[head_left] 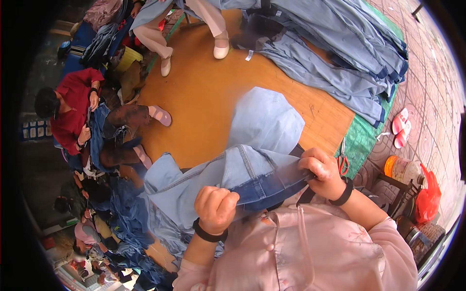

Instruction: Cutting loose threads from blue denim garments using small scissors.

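Note:
A light blue denim garment (pixel 204 179) with a dark blue band (pixel 264 189) lies across my lap, stretched between both hands. My left hand (pixel 216 208) has its fingers curled on the band's near-left end, and my right hand (pixel 320 172) grips the band's right end. Both wrists wear dark straps. Beyond the garment, a pale blue piece of cloth (pixel 264 116) lies on the orange board. Red-handled scissors (pixel 343 164) are to the right of my right hand.
Light jeans (pixel 330 72) lie at upper right. Co-workers sit left, one in red (pixel 70 111); another person's legs (pixel 204 19) are at top. Denim piles (pixel 126 213) lie lower left. Pink slippers (pixel 401 126), a bottle (pixel 403 169) and a red bag (pixel 427 199) are at right.

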`<state>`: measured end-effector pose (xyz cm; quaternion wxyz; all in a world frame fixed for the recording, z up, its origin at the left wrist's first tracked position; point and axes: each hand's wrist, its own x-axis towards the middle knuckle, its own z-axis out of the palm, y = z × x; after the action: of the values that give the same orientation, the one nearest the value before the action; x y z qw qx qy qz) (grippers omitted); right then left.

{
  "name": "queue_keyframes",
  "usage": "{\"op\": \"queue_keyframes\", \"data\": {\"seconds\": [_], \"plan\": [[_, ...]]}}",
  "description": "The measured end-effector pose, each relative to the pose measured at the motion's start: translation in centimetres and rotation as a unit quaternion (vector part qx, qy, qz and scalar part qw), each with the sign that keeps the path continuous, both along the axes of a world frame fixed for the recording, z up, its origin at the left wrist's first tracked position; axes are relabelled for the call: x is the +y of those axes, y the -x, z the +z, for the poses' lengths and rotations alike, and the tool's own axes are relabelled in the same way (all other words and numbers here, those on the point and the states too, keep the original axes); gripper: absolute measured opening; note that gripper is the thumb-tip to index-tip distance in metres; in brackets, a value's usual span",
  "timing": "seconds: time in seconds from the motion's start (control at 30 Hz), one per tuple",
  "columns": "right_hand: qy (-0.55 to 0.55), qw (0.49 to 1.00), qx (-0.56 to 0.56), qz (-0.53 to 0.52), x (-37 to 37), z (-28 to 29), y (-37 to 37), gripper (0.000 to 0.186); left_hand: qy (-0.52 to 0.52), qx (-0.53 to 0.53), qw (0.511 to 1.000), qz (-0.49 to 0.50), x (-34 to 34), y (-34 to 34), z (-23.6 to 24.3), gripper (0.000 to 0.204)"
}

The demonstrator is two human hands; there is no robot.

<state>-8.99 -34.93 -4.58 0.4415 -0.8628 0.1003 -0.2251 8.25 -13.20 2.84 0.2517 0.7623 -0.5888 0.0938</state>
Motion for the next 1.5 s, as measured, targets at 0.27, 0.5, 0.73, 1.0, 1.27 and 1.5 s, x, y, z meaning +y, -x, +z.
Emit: {"op": "queue_keyframes", "data": {"seconds": [0.27, 0.5, 0.73, 1.0, 1.27, 1.5], "plan": [[0.006, 0.998, 0.025, -0.058, -0.1, -0.6, 0.9, 0.038, 0.039, -0.011, 0.998, 0.038, 1.8, 0.1, -0.7, 0.032], [-0.207, 0.975, 0.080, -0.024, 0.5, 0.1, 1.1, 0.040, -0.025, 0.065, 0.984, 0.166, 1.3, -0.3, -0.8, 0.036], [-0.632, 0.749, 0.199, 0.031, -1.2, 5.0, -5.1, 0.030, 0.029, 0.156, 0.984, 0.085, -1.1, -0.4, 3.9, 0.055], [-0.577, 0.814, 0.071, 0.007, -4.8, 2.6, -10.6, 0.026, -0.031, 0.369, 0.903, 0.217, -1.7, -4.0, 0.1, 0.027], [-0.535, 0.713, 0.422, -0.166, -10.8, -21.7, -2.4, 0.030, 0.077, 0.607, 0.759, 0.223, 1.9, -4.7, 1.7, 0.021], [-0.792, 0.553, 0.179, -0.187, -11.2, -24.3, -6.3, 0.040, 0.244, 0.658, 0.637, 0.320, 4.5, -3.8, 6.7, 0.015]]}}
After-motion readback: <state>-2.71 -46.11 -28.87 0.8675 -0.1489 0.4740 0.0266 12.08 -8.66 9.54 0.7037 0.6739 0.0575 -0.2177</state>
